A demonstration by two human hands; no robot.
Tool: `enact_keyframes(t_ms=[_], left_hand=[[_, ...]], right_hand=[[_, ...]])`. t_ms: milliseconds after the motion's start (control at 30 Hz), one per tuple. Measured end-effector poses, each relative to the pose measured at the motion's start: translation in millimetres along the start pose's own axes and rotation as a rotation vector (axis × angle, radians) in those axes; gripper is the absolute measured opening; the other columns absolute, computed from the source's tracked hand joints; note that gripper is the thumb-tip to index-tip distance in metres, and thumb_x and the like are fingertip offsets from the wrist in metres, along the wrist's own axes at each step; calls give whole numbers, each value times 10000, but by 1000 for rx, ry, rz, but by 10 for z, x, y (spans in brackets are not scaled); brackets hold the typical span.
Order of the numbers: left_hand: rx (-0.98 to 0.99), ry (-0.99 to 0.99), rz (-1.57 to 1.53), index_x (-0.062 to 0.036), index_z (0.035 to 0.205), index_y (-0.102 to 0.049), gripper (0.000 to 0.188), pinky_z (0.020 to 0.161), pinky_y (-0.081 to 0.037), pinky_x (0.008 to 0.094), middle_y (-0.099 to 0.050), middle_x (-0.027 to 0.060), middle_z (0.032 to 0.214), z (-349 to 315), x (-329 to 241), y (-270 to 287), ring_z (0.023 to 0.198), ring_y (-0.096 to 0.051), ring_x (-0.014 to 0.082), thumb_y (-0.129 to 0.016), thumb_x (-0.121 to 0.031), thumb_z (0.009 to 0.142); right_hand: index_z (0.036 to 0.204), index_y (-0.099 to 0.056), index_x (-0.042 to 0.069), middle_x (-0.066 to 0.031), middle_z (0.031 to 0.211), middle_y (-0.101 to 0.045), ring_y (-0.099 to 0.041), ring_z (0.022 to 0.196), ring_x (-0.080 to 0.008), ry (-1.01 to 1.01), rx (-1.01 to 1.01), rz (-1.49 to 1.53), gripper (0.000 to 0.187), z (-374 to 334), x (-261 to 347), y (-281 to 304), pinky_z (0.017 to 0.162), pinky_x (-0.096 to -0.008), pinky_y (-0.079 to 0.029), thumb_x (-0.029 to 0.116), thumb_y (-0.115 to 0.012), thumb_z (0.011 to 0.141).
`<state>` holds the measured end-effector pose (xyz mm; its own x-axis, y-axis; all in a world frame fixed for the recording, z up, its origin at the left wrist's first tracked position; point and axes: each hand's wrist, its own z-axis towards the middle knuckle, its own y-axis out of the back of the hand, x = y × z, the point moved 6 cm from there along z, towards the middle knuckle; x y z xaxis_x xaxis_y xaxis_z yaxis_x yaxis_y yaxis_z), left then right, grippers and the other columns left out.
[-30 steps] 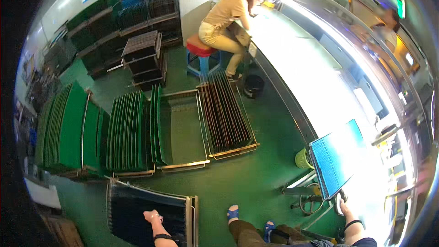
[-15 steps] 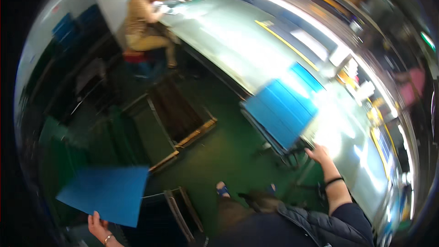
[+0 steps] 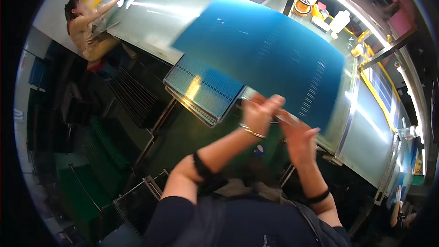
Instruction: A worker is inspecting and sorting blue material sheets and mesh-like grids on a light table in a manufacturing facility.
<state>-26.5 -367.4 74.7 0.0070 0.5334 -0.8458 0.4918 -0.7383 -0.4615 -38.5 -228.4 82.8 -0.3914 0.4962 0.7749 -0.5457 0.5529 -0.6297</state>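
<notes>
Green workshop floor (image 3: 183, 132) ran below a long glass-topped desk (image 3: 173, 13) under bright strip light. Left hand (image 3: 260, 112) and right hand (image 3: 297, 139) were close together, both clamped on the near edge of a large blue sheet (image 3: 265, 55), held flat and tilted over the desk. Stack of blue gridded panels (image 3: 206, 89) sat on a stand just left of the hands. Dark racks (image 3: 132, 96) stood on the floor. Another person (image 3: 89, 29) sat at the desk's far end.

A plain blue sheet (image 3: 270, 55) hangs above a blue stack (image 3: 203, 89) patterned with fine pale dotted rows.
</notes>
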Motion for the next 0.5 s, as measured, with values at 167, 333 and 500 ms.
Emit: enact_keyframes(t_ms=[167,333,500], left_hand=[[577,165,68,-24,893,-536,158,554,-471,226,-570,-8,725,93,1281,-1138,672,-563,76,-607,-165,881],[918,-266,958,-72,1058,-649,292,726,-520,316,-673,104,909,-187,1107,-796,802,-657,229,-640,-263,836],[374,-542,1715,-61,1223,-481,601,960,-394,428,-444,190,1282,204,462,241,1192,-417,357,-712,-154,677]], right_hand=[[1172,-483,0,-103,1162,-562,-567,1052,-217,145,-757,132,314,-820,714,1586,937,-362,-477,217,-475,946],[1094,-523,35,-72,1059,-598,-618,933,-198,0,-930,223,198,-1787,912,2955,833,-359,-555,124,-523,918],[1096,-536,76,-54,1046,-607,-623,931,-200,-43,-961,292,185,-2020,867,3175,777,-358,-575,127,-521,919]])
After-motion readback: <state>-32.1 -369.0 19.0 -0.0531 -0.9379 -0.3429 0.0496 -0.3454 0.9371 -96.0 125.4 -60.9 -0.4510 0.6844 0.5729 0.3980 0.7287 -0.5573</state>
